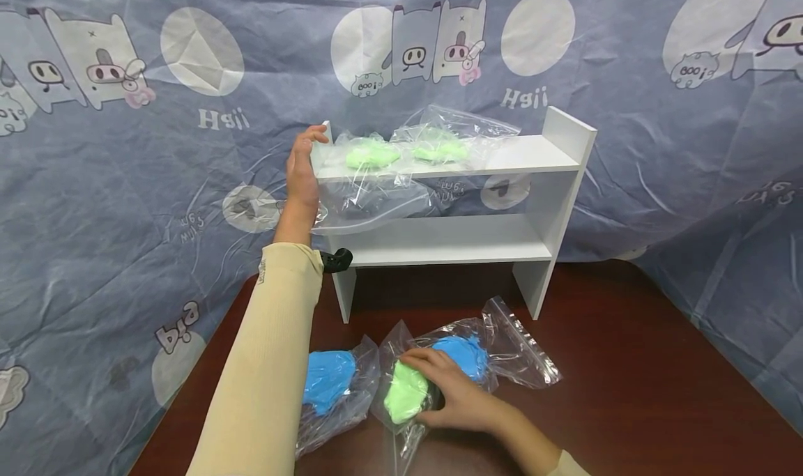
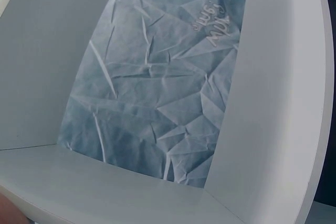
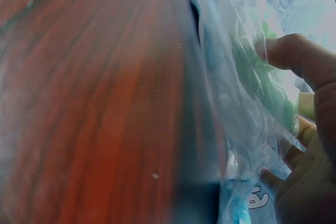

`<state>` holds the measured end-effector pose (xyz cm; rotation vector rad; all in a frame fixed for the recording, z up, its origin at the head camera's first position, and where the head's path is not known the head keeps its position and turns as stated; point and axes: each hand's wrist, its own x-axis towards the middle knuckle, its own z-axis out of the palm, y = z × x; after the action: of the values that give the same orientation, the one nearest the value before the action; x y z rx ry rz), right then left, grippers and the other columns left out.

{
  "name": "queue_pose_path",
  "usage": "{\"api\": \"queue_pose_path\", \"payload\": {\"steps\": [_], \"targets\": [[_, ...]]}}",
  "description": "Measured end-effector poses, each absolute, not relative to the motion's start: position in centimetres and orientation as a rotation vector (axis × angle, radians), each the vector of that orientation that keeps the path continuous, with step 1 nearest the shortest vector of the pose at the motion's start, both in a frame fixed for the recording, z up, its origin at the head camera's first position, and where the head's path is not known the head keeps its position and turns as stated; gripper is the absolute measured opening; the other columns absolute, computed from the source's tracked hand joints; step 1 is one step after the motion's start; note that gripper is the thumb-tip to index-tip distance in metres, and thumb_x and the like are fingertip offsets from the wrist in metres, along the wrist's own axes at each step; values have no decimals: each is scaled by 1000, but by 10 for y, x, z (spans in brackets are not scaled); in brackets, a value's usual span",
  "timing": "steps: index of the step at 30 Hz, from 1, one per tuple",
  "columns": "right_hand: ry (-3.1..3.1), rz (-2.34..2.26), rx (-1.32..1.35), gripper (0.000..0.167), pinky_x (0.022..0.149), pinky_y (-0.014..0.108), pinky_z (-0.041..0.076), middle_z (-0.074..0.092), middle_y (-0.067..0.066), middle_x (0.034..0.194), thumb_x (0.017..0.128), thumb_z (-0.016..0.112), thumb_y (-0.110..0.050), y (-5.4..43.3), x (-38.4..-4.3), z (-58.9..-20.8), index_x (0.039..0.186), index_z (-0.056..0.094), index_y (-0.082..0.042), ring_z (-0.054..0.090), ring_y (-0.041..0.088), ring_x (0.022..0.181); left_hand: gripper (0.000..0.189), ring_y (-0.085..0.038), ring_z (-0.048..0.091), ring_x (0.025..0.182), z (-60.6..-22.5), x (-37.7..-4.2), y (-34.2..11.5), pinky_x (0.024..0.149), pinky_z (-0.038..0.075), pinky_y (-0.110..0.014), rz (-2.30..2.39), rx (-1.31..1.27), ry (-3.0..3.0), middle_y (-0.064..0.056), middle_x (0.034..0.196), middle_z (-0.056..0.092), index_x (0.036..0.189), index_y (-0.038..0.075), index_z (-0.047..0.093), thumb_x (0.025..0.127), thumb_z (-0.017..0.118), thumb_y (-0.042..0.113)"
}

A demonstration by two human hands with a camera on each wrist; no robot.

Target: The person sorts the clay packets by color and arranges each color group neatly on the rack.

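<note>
My left hand (image 1: 304, 173) is at the upper left of a white two-tier shelf (image 1: 445, 240), its fingers bent over the side panel's top edge. In the left wrist view, only a bit of skin shows at the lower left corner, beside the shelf boards (image 2: 273, 103). Low on the table, my right hand (image 1: 461, 396) grips a clear bag of light green clay (image 1: 406, 392), thumb on the near side and fingers on the far side. The right wrist view shows the thumb (image 3: 296, 56) pressed against that green bag (image 3: 257, 72).
Two bags of green clay (image 1: 372, 154) (image 1: 442, 150) lie on the top board, one's plastic drooping over the front. Bags of blue clay (image 1: 329, 378) (image 1: 463, 356) flank the right hand on the dark red table (image 1: 627, 371). A patterned cloth (image 1: 659, 183) hangs behind.
</note>
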<state>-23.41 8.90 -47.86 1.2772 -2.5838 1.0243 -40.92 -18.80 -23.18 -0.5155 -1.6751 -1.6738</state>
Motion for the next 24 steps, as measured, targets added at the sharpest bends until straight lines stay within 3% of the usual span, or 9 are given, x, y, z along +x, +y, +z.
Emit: {"api": "queue_pose_path", "payload": {"steps": [7, 17, 24], "targets": [[-2537, 1023, 1272, 89, 104, 51, 48, 45, 4, 151, 70, 85, -19, 94, -233, -470, 149, 44, -13, 43, 26, 138, 30, -27, 35, 146, -223, -386, -181, 117, 23, -24, -1703, -529, -1683, -24, 146, 48, 98, 5, 57, 96, 31, 20], [-2522, 1019, 1233, 91, 103, 55, 47, 42, 2, 152, 71, 85, -18, 103, -233, -455, 151, 42, -16, 43, 28, 139, 26, -29, 36, 144, -224, -388, -181, 116, 26, -25, -1713, -538, -1663, -25, 146, 48, 90, 24, 56, 95, 31, 20], [-2499, 999, 1211, 91, 102, 55, 47, 41, 0, 153, 71, 86, -18, 110, -235, -445, 151, 42, -17, 43, 27, 139, 27, -22, 36, 145, -231, -406, -187, 117, 23, -25, -1721, -535, -1659, -17, 146, 51, 91, 25, 58, 96, 31, 27]]}}
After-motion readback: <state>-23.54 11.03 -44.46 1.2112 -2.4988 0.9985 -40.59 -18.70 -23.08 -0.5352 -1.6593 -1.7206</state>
